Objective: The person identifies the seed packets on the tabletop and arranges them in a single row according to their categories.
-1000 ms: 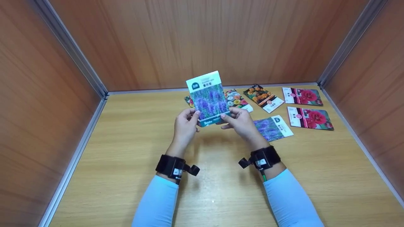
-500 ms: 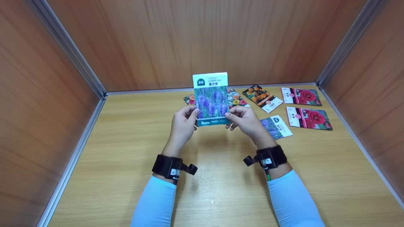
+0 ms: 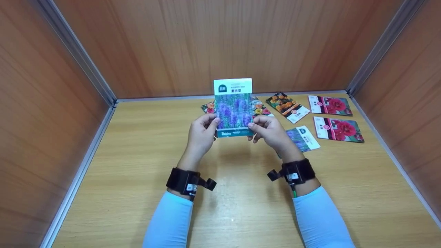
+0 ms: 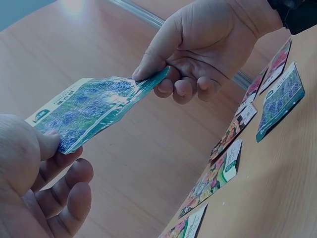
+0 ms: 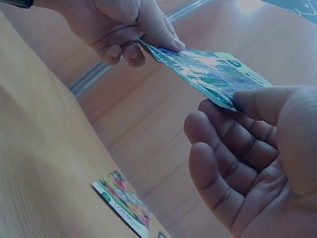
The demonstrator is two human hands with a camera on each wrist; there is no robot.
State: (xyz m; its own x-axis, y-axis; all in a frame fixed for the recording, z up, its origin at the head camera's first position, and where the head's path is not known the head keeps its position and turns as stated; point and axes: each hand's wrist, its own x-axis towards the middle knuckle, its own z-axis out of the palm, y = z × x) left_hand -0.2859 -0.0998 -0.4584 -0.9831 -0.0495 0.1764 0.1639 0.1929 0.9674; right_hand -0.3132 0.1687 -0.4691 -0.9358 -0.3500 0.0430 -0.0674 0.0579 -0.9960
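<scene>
Both hands hold up a lavender seed packet [image 3: 233, 106], a flat card-like packet with purple flowers, a white top band and a green bottom band. My left hand [image 3: 202, 132] pinches its lower left edge between thumb and fingers. At the lower right edge, my right hand [image 3: 270, 132] pinches it the same way. The packet is raised off the table, its printed face toward the head camera. In the left wrist view its surface looks slightly bent and glossy [image 4: 99, 104]. The remaining fingers of both hands curl loosely below it.
To the right lie a second lavender packet [image 3: 305, 139], partly behind the right arm, and two red-flower packets [image 3: 330, 105]. An orange-flower packet [image 3: 287, 107] lies further back. Mixed-flower packets [image 3: 263, 108] are partly hidden behind the held one. Wooden panels [image 3: 220, 44] enclose the table.
The held packet has turned from a leftward tilt to nearly upright and shifted slightly right. My right hand has moved a little to the right with it; both hands keep their grip.
</scene>
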